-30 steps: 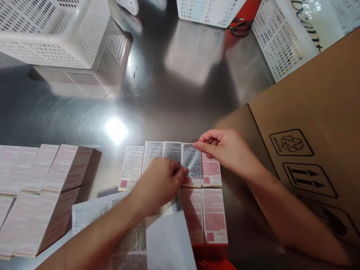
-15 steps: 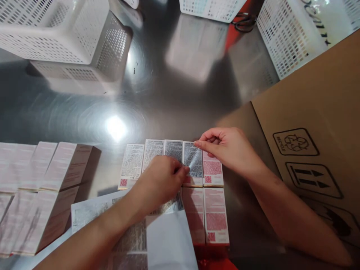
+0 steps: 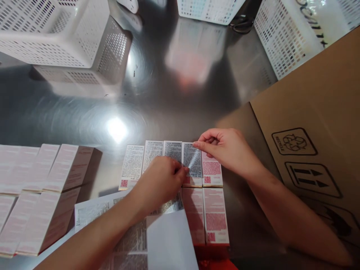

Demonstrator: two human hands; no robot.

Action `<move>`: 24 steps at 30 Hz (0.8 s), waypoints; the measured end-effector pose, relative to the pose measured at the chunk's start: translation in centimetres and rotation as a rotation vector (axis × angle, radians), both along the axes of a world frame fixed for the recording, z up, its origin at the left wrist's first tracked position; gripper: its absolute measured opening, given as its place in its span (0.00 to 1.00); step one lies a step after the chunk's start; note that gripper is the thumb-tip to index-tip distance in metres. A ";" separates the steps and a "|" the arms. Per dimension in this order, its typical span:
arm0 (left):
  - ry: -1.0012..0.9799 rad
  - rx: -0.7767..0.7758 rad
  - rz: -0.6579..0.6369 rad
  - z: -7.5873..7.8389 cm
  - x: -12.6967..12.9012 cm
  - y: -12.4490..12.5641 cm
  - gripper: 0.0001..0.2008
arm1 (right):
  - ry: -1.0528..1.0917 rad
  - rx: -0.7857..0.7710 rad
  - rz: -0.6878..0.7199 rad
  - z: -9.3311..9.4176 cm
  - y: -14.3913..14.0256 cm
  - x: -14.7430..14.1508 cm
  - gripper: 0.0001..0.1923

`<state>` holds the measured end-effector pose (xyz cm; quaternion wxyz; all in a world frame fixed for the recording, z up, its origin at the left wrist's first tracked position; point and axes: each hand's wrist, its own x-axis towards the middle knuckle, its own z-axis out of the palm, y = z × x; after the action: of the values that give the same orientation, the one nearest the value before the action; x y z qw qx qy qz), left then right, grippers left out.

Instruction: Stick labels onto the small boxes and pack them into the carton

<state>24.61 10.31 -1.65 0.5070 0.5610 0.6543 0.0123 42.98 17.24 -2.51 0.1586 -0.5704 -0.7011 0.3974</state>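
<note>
A printed sticker label lies over a pink box in a row of small pink boxes on the steel table. My left hand pinches the label's lower left corner. My right hand pinches its upper right corner. Three boxes to the left carry similar labels. A sheet of labels lies under my left forearm. More pink boxes sit in a nearer row.
Pink boxes are stacked at the left. White perforated baskets stand at the back left, back middle and back right. A large cardboard box fills the right side. Scissors lie at the back.
Both hands keep the label stretched over the same box; only the camera view shifts slightly.
</note>
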 end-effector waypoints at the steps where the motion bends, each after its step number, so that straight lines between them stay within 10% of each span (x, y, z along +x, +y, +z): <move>1: 0.005 0.000 -0.001 0.0 0.0 0.0 0.21 | 0.002 0.003 0.001 0.0 0.0 0.0 0.10; 18: 0.036 0.152 0.024 0.9 0.9 -1.2 0.16 | 0.019 0.148 0.074 -0.1 -0.2 0.4 0.10; 24: 0.001 0.315 0.110 3.1 -0.4 -2.4 0.16 | -0.067 0.167 0.180 1.5 -3.0 0.5 0.27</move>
<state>24.16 7.92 1.49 0.4111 0.5970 0.6741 0.1423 43.45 14.25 -1.03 0.1459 -0.5031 -0.7850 0.3309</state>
